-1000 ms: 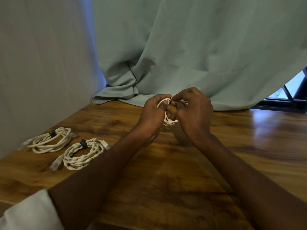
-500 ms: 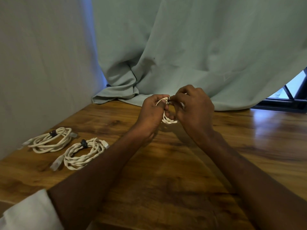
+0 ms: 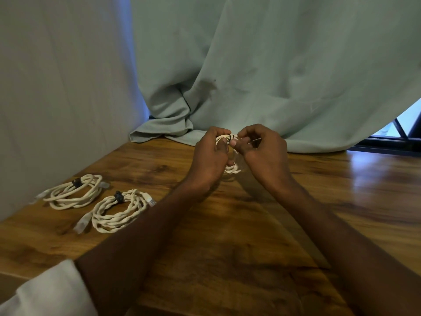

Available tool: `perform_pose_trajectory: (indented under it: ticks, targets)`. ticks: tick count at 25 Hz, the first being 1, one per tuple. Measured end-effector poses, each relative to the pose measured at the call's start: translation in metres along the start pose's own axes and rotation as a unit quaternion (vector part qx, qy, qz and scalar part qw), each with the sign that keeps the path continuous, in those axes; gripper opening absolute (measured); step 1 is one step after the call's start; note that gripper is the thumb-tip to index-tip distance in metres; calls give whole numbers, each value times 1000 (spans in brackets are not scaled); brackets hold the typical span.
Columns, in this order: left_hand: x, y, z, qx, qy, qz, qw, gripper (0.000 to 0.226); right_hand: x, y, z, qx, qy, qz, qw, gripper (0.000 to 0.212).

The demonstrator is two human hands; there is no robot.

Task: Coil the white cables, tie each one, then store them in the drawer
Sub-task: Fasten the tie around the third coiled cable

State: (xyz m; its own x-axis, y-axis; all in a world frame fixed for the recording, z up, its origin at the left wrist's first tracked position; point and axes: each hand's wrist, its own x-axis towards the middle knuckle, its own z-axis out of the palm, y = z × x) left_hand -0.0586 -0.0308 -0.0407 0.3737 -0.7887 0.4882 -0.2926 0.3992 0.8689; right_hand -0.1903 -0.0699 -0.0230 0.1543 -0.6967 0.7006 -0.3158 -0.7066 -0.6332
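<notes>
A small coil of white cable (image 3: 232,170) is held up above the wooden table (image 3: 239,224), mostly hidden between my hands. My left hand (image 3: 210,159) grips the coil from the left, thumb on its top strand. My right hand (image 3: 262,153) pinches a thin dark tie at the coil's top, where a dark band crosses the strands. Two more white cables lie coiled on the table at the left, each bound by a black tie: one further left (image 3: 73,192), one nearer (image 3: 118,209). No drawer is in view.
A pale wall (image 3: 57,87) bounds the table's left side. A grey-green curtain (image 3: 273,76) hangs behind and pools on the table's far edge. A dark window frame (image 3: 387,144) shows at the right. A white sleeve (image 3: 50,290) sits at the lower left.
My right hand has shifted slightly right and down, drawing the tie's end out from the coil. My left hand keeps its hold. The two tied coils have not moved.
</notes>
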Motion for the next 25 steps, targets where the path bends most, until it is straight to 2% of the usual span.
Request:
perform_pose_trajectory:
  ticks: [4, 6, 9, 12, 14, 18, 21, 25]
  targets:
    - [2, -1, 1, -10, 0, 7, 1000, 17, -4, 0, 2, -88, 0, -72, 994, 8]
    - [0, 0, 1, 0, 0, 18, 1000, 17, -4, -1, 5, -85, 4, -67, 994, 5]
    - [-5, -1, 3, 58, -20, 59, 996, 22, 0, -4, 0, -53, 23, -6, 998, 7]
    - [-6, -3, 1, 131, -39, 123, 983, 17, 0, -10, -3, 43, 25, 86, 995, 13]
    - [-6, -1, -1, 159, -54, 166, 972, 13, 2, -10, -3, 104, 32, 143, 984, 17]
    - [-11, 2, 1, 167, -109, 196, 960, 12, 7, -6, -11, 192, 61, 236, 951, 18]
    - [-14, 2, 1, 158, -121, 197, 960, 11, 5, -12, -14, 211, 28, 242, 947, 20]
    - [-13, 3, -1, 112, -83, 166, 976, 13, 8, -14, -15, 202, 14, 216, 955, 22]
